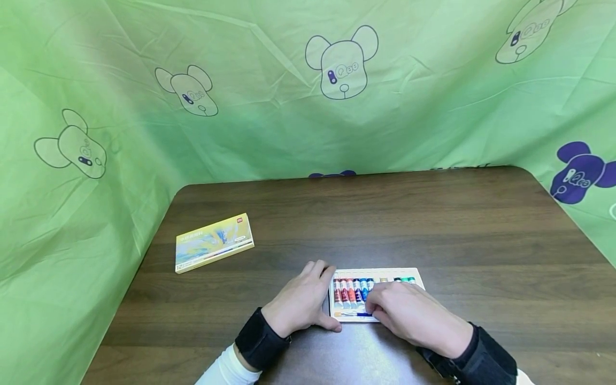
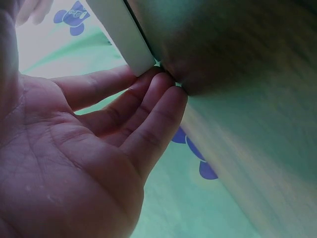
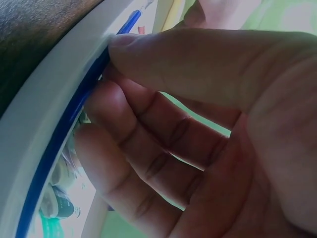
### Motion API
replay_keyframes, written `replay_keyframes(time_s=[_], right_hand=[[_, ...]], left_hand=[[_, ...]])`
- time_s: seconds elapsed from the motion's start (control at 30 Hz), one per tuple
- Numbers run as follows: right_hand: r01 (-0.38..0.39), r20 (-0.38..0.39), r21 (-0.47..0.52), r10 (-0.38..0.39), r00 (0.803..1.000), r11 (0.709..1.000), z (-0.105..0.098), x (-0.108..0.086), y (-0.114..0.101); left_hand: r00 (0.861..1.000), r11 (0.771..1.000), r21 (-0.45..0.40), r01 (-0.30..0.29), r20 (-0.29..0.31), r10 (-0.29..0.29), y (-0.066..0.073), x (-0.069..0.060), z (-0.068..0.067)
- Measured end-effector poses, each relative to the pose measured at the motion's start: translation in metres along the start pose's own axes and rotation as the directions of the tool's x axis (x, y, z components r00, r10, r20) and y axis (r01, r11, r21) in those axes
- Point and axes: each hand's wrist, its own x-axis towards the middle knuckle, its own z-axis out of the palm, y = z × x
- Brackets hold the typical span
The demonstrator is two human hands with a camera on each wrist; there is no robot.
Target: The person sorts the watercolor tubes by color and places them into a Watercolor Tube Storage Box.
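Note:
A white tray (image 1: 379, 271) holds a row of paint tubes (image 1: 351, 291), reds and blues at its left and greens at its right. Along its near side lies a slim paintbrush (image 3: 74, 106) with a blue handle. My right hand (image 1: 414, 310) reaches over the tray and pinches the brush handle between thumb and fingertips; it hides several tubes. At the tray's left end, my left hand (image 1: 303, 299) holds the edge, fingers at the far corner and thumb by the near one. The left wrist view shows its fingertips touching the tray's side.
A flat yellow and blue box (image 1: 214, 243) lies on the wooden table (image 1: 298, 219) to the far left of the tray. Green cloth (image 1: 260, 133) with printed bear heads hangs behind the table and along both sides.

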Motion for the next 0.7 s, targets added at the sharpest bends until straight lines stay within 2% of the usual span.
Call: replay_keyframes(time_s=[0.3, 0.7], right_hand=[[0.013, -0.020, -0.010, -0.013, 1.000, 1.000, 0.0003, -0.0005, 0.0001], [-0.005, -0.078, -0.043, 0.002, 0.997, 0.999, 0.0023, 0.0003, -0.0001]], left_hand=[[1.000, 1.000, -0.003, 0.010, 0.011, -0.010, 0.0003, 0.0006, -0.0002], [1.000, 1.000, 0.004, 0.003, 0.000, -0.003, 0.0004, -0.0001, -0.0006]])
